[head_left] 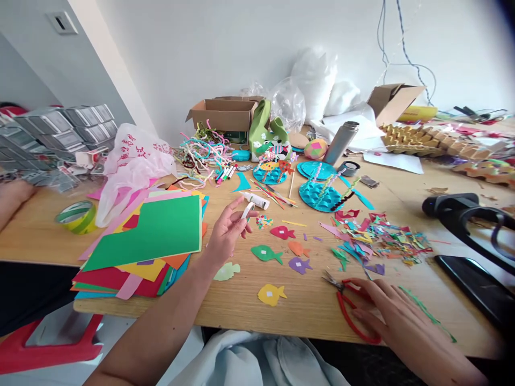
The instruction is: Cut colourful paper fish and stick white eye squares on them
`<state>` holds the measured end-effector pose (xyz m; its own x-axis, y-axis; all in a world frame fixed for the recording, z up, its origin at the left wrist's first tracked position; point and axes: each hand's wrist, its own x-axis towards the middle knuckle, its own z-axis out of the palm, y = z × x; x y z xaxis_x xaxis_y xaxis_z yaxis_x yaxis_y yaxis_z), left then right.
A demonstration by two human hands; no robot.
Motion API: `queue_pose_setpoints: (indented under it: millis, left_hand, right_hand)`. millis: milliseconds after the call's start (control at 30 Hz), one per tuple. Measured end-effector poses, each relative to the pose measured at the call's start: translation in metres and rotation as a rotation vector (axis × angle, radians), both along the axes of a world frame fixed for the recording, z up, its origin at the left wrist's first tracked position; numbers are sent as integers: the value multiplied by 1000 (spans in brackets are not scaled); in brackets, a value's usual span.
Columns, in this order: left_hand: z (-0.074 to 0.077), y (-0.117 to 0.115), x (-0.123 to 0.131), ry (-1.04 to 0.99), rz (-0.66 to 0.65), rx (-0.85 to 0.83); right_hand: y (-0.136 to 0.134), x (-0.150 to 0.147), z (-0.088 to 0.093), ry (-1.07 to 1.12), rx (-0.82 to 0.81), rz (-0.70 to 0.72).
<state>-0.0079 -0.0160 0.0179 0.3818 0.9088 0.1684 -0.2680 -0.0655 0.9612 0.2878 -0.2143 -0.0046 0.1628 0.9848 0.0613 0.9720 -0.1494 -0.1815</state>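
My left hand point(227, 230) is raised over the table, its thumb and fingers closed on a narrow white strip point(247, 210). Something dark green shows by those fingertips, too small to name. Flat on the tabletop, red-handled scissors point(345, 300) have their blades slightly apart, and my right hand point(386, 311) has its thumb and fingers at the handles. Between the hands lie paper fish: red point(282, 232), green point(266, 253), orange point(298, 248), purple point(300, 265) and yellow point(271, 294), most with a white square. A pale green fish point(227, 272) lies beside my left wrist.
Coloured paper sheets point(161, 230) are stacked at left near yellow tape point(76, 216). Paper scraps point(382, 236), a phone point(466, 287) and a black headset-like object point(462, 209) lie right. Behind are blue egg-tray discs point(309, 197), a glue tube point(257, 201) and a flask point(341, 143). Another person's arm point(14, 201) shows far left.
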Motion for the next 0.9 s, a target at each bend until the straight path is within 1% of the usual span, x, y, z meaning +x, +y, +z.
queue_pose_setpoints:
  millis: [100,167,267,333,367,433,467,533,600,633,667,767,900]
  left_hand:
    - [2,-4,2,5,-50,2]
    - [4,-7,3,17,-66,4]
    - [7,-9,2,36,-83,-2]
    - [8,-10,2,46,-115,-6]
    - [7,-11,3,50,-137,-4]
    - [5,-12,4,60,-187,12]
    - [2,-12,4,68,-208,24]
    - [-3,-13,6,91,-232,48]
    - [-8,-14,7,117,-238,76]
    - [-11,-14,7,132,-235,93]
    - [-13,-14,7,151,-230,112]
    - [-16,-13,6,205,-210,181]
    - [-14,-14,5,256,-208,244]
  right_hand:
    - [-4,-2,-4,71,-32,-15]
    - [-4,-2,-7,60,-22,-59]
    - [-5,1,-10,85,-4,-73]
    - [-2,3,-6,191,44,-85]
    - [2,1,-1,275,72,-97]
    - [18,-7,14,481,133,-112]
    - [29,-15,23,601,145,-91]
    - [58,-37,41,786,237,-14]
    - [88,-63,53,860,287,64]
    - [102,-77,56,864,310,109]
    - [114,-89,56,855,353,115]
    - [135,-117,48,787,369,150]
    - [141,-128,36,720,346,144]
